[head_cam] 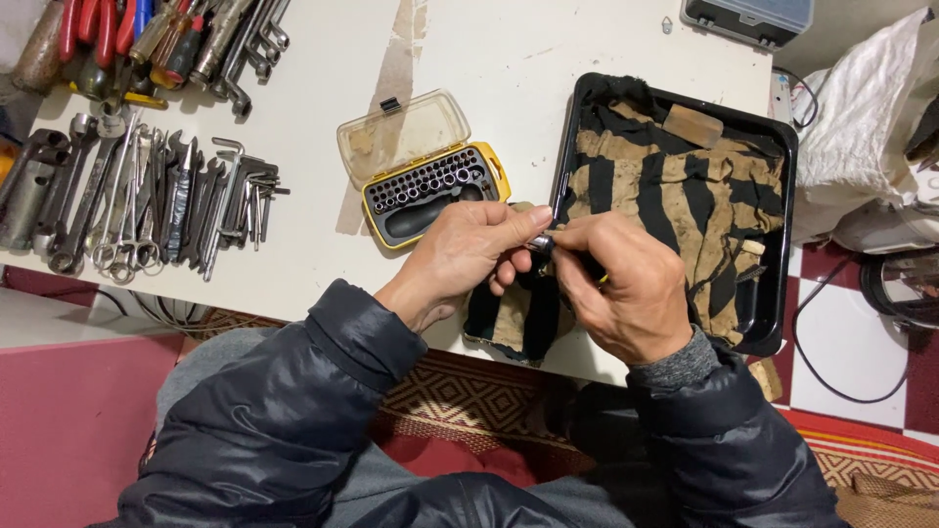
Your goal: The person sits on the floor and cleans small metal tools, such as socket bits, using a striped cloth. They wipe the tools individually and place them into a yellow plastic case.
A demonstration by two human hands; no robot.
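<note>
My left hand (469,256) and my right hand (626,284) meet over the white table's front edge. Between them is a small screwdriver handle with a metal tip (540,242). The right hand wraps the dark handle; the left fingers pinch the silvery tip. Just behind the left hand lies an open yellow bit case (430,186) with a clear lid, holding several small sockets and bits. Under and to the right of the hands a striped black-and-tan cloth (685,196) drapes out of a black tray (778,244) and over the table edge.
Wrenches, hex keys and forceps (147,200) lie in a row at the left. Pliers and screwdrivers (147,39) are piled at the far left. A grey plastic box (748,15) sits at the far right corner. Cables and a white bag (861,108) are on the floor at the right.
</note>
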